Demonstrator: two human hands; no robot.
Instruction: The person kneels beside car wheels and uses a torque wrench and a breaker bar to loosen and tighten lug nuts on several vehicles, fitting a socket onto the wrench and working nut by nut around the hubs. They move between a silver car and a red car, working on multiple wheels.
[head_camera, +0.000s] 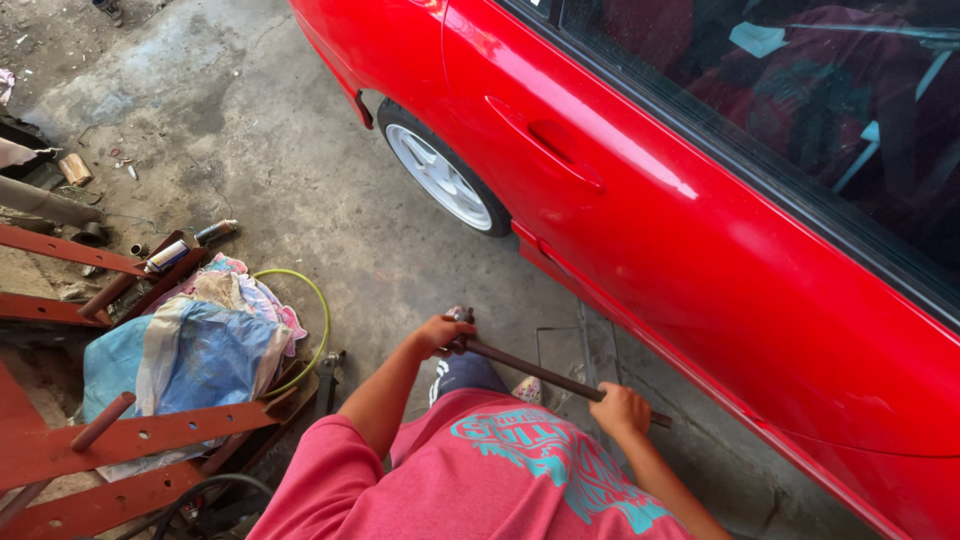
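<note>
Left hand (438, 333) and right hand (620, 408) clenched on dark metal bar (545, 373); red car (700, 230) at two o'clock. Best kept level, grip spread.

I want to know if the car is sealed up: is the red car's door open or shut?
Shut. The door sits flush with the body, its seams narrow and even, while both hands grip a long bar below.

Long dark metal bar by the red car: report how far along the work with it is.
Done: nothing visibly finished. In hand: both the left hand and right hand grip the long dark metal bar beside the red car. Left: unclear; the bar's far end is hidden.
</note>
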